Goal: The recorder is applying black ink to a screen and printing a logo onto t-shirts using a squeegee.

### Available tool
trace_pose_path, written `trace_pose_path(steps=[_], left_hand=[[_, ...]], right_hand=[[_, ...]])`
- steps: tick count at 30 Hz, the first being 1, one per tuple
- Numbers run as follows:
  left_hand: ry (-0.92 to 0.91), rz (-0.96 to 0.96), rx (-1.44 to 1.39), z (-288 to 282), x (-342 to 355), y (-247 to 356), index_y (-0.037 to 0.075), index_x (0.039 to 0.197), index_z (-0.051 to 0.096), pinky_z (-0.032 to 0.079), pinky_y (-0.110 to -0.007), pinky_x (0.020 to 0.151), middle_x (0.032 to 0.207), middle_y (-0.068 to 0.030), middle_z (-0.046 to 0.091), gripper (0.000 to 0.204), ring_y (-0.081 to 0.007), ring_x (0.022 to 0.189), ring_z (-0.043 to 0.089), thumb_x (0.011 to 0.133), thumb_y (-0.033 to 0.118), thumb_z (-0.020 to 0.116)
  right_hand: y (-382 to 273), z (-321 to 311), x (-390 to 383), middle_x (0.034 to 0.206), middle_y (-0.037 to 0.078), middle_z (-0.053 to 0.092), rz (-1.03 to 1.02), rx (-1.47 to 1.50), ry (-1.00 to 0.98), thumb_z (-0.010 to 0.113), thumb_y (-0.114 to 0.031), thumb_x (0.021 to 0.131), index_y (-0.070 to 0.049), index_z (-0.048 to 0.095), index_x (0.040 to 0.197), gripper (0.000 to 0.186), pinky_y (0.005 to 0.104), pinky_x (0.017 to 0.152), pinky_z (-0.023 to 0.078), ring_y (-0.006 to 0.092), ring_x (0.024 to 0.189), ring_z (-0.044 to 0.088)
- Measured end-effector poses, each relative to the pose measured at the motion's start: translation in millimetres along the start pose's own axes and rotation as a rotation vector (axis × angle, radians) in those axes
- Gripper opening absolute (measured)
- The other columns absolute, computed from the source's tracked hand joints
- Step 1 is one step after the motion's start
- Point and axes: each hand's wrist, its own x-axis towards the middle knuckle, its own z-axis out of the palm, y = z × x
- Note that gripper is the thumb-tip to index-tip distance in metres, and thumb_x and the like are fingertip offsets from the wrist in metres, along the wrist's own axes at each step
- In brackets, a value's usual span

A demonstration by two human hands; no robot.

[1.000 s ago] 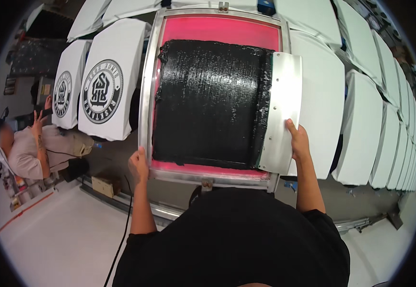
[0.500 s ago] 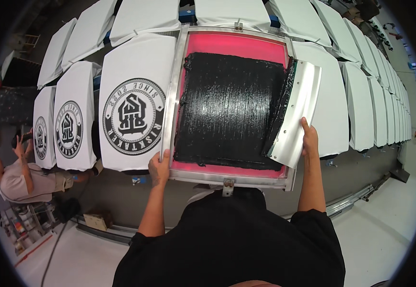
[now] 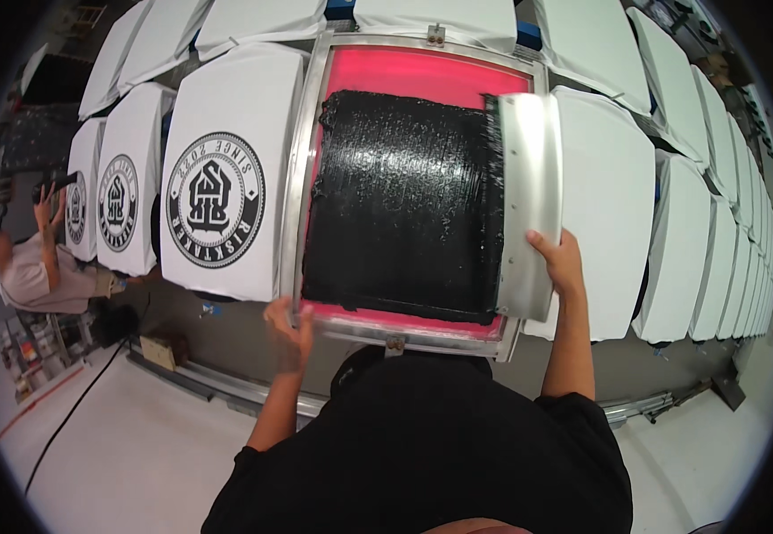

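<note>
A silkscreen frame of silvery metal [image 3: 296, 205] with pink mesh [image 3: 404, 69] lies in front of me. Thick black ink [image 3: 395, 209] covers most of the mesh. Along the right side of the ink stands a squeegee with a wide metal holder [image 3: 529, 178], its blade edge coated in ink. My right hand [image 3: 561, 262] grips the holder, thumb on its face and the other fingers hidden behind. At the frame's lower left corner is my left hand [image 3: 289, 334], slightly blurred, its fingers apart; whether it still touches the metal I cannot tell.
White shirts on boards stand in two long rows. Those on the left [image 3: 217, 200] bear round black prints; the right one [image 3: 604, 205] shows plain white. At far left a person [image 3: 44, 267] holds a dark camera-like object [image 3: 53, 189]. A metal rail [image 3: 226, 392] runs along the floor.
The squeegee has swung from slanted to nearly upright, parallel to the frame's side. My left hand has loosened from its grip on the frame's edge and its fingers have spread. The view has shifted slightly.
</note>
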Motion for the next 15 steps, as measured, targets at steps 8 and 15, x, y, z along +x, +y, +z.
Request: trace_pose_path(steps=[8, 15], left_hand=[[-0.765, -0.425, -0.918, 37.3, -110.4, 68.3, 0.003, 0.106, 0.074, 0.057, -0.038, 0.078, 0.094, -0.0127, 0.072, 0.024, -0.0239, 0.087, 0.071, 0.094, 0.024, 0.077], [-0.831, -0.433, -0.702, 37.8, -97.8, 88.9, 0.001, 0.104, 0.074, 0.054, -0.030, 0.076, 0.094, -0.0082, 0.073, 0.026, -0.0148, 0.082, 0.067, 0.093, 0.024, 0.078]], right_hand=[[-128.0, 73.0, 120.8, 0.101, 0.023, 0.072, -0.689, -0.864, -0.197, 0.072, -0.030, 0.088, -0.004, 0.069, 0.105, 0.031, 0.0515, 0.088, 0.053, 0.0435, 0.098, 0.068], [-83.2, 131.0, 128.6, 0.097, 0.007, 0.067, -1.049, -1.194, 0.039, 0.074, -0.010, 0.072, -0.011, 0.065, 0.115, 0.044, 0.0430, 0.095, 0.045, 0.0271, 0.097, 0.066]])
